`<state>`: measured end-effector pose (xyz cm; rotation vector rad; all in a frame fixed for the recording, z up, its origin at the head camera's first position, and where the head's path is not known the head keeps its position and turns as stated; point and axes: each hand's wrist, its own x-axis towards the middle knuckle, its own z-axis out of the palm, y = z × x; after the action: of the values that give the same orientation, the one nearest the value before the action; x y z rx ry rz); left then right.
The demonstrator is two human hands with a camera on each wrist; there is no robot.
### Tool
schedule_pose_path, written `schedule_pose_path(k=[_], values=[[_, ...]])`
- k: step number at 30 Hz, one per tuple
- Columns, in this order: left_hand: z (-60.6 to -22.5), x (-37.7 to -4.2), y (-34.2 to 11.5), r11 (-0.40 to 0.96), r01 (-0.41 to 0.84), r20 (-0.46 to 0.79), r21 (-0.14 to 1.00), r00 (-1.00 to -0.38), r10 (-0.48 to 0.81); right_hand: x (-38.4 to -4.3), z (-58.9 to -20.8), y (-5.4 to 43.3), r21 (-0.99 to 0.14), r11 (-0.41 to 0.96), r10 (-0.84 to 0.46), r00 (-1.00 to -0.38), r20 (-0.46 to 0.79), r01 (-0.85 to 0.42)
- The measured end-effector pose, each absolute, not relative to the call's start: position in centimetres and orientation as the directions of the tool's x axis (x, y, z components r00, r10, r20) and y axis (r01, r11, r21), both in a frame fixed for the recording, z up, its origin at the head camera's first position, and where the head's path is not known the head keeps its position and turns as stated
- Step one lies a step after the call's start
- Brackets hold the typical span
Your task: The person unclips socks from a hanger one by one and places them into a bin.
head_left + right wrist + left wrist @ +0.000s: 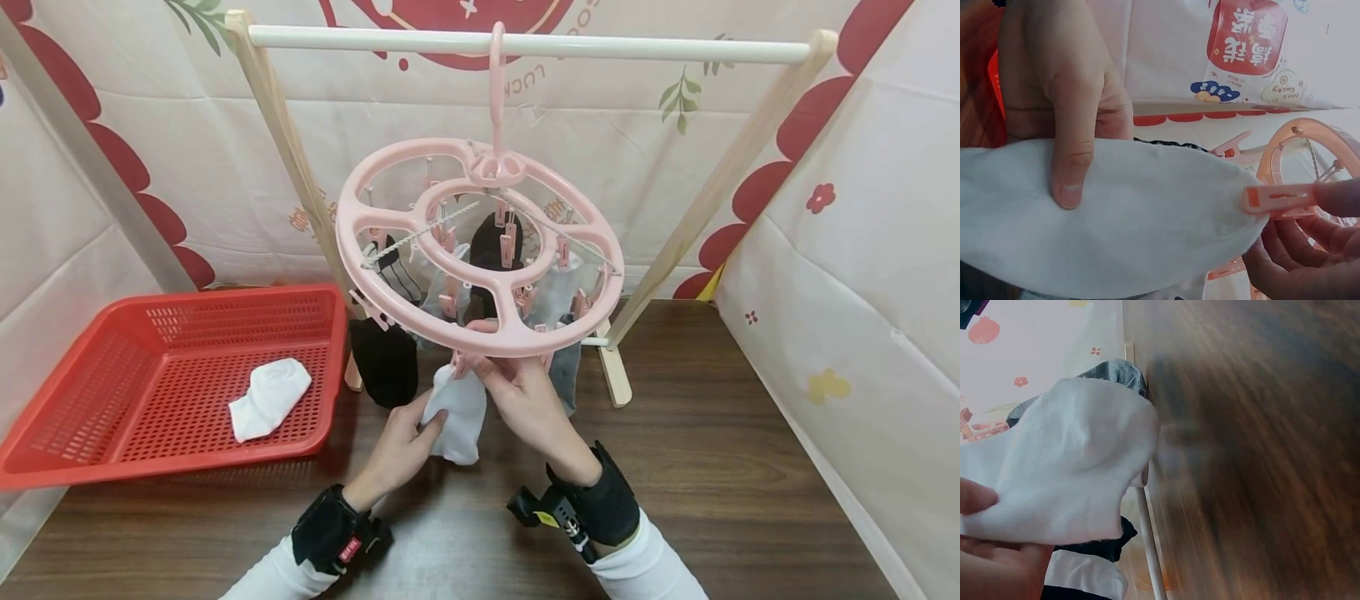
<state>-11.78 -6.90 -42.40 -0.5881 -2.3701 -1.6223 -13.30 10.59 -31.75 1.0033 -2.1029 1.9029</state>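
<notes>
A white sock (461, 421) hangs below the front rim of a round pink clip hanger (525, 342). My left hand (397, 446) pinches the sock's side between thumb and fingers; in the right wrist view the thumb (1072, 169) lies flat across the fabric. My right hand (528, 404) pinches a pink clothespin (1282, 198), whose jaws sit over the sock's end. In the left wrist view the sock's free end (1085, 437) spreads out past the left fingers. The hanger's rim hides part of the right fingertips in the head view.
The hanger hooks over a white bar (637, 47) on a wooden stand. A black sock (384, 362), a grey sock (566, 375) and several others hang from its clips. At left, a red basket (165, 467) holds another white sock (270, 398).
</notes>
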Motion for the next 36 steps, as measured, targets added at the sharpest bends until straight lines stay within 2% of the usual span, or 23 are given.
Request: schedule_pose_path(k=[6, 11, 18, 22, 30, 36], values=[[-42.6, -11.6, -7.1, 0.325, 0.418, 0.372, 0.848, -0.907, 0.197, -13.4, -31.9, 10.6, -0.842, -0.131, -0.343, -0.773, 0.534, -0.523], [-42.8, -11.4, -7.4, 0.349, 0.423, 0.381, 0.836, -0.906, 0.186, -13.5, -31.8, 10.8, -0.84, -0.153, -0.324, -0.776, 0.541, -0.521], [-42.2, -10.8, -7.8, 0.34, 0.449, 0.406, 0.826, -0.893, 0.192, -13.4, -31.8, 11.2, -0.863, -0.067, -0.313, -0.811, 0.494, -0.5], [-41.8, -10.3, -8.0, 0.351, 0.452, 0.405, 0.82, -0.892, 0.203, -13.5, -31.9, 11.3, -0.859, -0.078, -0.338, -0.797, 0.5, -0.506], [-41.5, -9.8, -8.8, 0.377, 0.404, 0.351, 0.834, -0.914, 0.204, -13.4, -32.2, 11.8, -0.881, -0.082, -0.366, -0.808, 0.462, -0.467], [-42.0, -9.6, -9.7, 0.405, 0.358, 0.314, 0.841, -0.933, 0.174, -12.9, -32.6, 12.2, -0.894, 0.003, -0.366, -0.833, 0.416, -0.447]])
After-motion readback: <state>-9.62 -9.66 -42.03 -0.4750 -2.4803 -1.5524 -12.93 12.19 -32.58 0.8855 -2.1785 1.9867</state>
